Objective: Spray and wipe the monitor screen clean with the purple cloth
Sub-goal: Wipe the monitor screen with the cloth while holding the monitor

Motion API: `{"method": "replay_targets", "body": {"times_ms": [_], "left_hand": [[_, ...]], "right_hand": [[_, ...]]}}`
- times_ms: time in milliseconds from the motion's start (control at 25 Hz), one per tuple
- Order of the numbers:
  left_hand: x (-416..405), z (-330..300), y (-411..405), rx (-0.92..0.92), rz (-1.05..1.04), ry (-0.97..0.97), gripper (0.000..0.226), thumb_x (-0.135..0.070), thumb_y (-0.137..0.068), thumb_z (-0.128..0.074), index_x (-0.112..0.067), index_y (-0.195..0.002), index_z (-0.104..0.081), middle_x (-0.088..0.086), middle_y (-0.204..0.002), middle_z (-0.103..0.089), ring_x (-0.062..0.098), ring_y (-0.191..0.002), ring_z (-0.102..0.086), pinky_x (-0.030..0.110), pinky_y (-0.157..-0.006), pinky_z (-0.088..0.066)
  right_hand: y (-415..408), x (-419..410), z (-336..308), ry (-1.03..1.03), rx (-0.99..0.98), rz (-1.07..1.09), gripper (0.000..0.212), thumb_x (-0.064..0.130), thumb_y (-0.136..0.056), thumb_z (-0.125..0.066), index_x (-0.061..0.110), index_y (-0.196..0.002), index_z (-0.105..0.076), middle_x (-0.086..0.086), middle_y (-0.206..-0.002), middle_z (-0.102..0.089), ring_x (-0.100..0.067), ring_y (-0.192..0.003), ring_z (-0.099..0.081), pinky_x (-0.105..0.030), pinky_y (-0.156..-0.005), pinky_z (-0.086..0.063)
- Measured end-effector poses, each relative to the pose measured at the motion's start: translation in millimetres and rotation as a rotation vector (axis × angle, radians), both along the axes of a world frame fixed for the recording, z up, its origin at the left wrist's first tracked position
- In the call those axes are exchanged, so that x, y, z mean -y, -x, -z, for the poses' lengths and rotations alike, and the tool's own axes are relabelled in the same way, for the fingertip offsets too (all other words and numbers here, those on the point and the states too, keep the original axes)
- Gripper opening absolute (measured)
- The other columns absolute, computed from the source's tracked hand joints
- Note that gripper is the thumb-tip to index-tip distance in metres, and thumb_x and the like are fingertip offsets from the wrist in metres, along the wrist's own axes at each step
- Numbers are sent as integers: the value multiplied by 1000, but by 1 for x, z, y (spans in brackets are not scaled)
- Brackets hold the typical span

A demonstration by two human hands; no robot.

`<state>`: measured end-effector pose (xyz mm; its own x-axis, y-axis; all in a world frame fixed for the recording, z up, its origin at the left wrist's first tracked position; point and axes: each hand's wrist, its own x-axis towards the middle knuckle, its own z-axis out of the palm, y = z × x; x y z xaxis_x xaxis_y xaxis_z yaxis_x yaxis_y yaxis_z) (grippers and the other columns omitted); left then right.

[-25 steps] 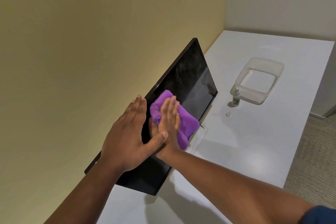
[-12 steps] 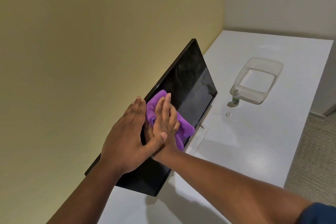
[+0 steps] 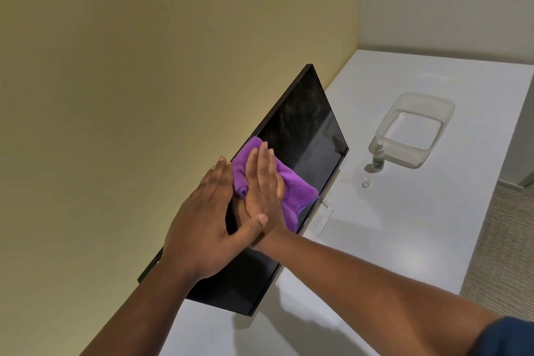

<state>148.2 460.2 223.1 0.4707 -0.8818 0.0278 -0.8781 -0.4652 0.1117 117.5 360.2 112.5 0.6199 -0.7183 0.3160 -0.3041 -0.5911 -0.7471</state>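
Our flat right hand (image 3: 261, 182) presses the fuzzy purple cloth (image 3: 291, 185) against the glossy monitor (image 3: 303, 130); our left hand (image 3: 202, 225), fingers straight, steadies its top edge.

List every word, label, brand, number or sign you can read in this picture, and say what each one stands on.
"DELL": small pale logo, seen turned sideways, on the lower bezel of the monitor, just past the purple cloth.
Label on the spray bottle: green and white, too small to read.
Markings on the monitor's stand base: faint, too blurred to read.
Nothing else bears text.
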Motion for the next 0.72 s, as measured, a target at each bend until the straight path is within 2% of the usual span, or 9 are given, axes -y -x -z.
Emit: {"method": "replay_targets", "body": {"times_ms": [80,120,240,320,400,440,520,600,720], "left_hand": [[-1,-1,0,-9,9,-7,107,-94,-80,-11,-30,-163,6,-12,-169,12,3,-155,6,30,-125,-11],[-1,-1,-1,-13,16,-7,107,-95,-80,-12,-30,-163,7,-14,-169,13,2,-155,8,29,-125,-10],[-2,-1,-1,-3,22,-6,106,-95,-80,-12,-31,-163,8,-15,-168,15,-1,-154,11,26,-122,-6],[-1,0,0,10,20,-11,107,-95,-81,-13,-29,-163,5,-13,-169,13,0,-154,10,25,-122,-5],[0,2,0,23,19,-8,106,-93,-83,-16,-26,-164,1,-9,-170,9,2,-155,7,26,-122,-6],[0,2,1,24,18,-6,106,-92,-83,-17,-25,-164,1,-8,-171,8,3,-155,6,26,-123,-7],[-1,1,0,12,12,-3,106,-93,-81,-14,-28,-163,3,-11,-170,10,1,-155,7,26,-123,-7],[-2,0,0,-4,12,0,106,-95,-79,-12,-32,-163,7,-15,-169,14,-1,-154,9,26,-122,-7],[-1,0,-1,2,23,4,105,-92,-82,-15,-28,-164,3,-12,-169,12,1,-155,8,26,-122,-7]], "right_hand": [[24,-2,20,129,-122,-47,87,33,-103,-45,20,-159,20,1,-167,26,-19,-155,19,-50,-127,-14],[35,1,31,84,-185,-88,87,34,-102,-46,20,-160,18,0,-167,24,-21,-156,18,-51,-126,-16],[29,19,24,-176,-210,49,81,53,-105,-31,25,-158,24,4,-164,35,-17,-155,22,-49,-127,-3],[7,26,-1,-111,-84,86,81,60,-102,-19,25,-155,31,7,-160,42,-15,-151,32,-40,-124,16],[-4,26,-14,-25,68,15,84,55,-100,-28,23,-158,24,6,-164,36,-18,-154,27,-33,-121,21],[-3,22,-11,23,87,-16,86,47,-99,-36,21,-160,19,5,-166,32,-20,-155,22,-34,-123,19],[12,5,13,174,-40,-6,89,37,-96,-46,13,-160,12,-3,-169,22,-26,-157,11,-40,-127,9],[27,-1,37,274,-113,67,79,39,-99,-39,9,-158,5,-12,-169,11,-30,-154,-1,-44,-125,-4],[7,20,10,-83,-10,72,80,54,-103,-27,25,-157,24,4,-167,29,-21,-156,20,-40,-125,10]]}}
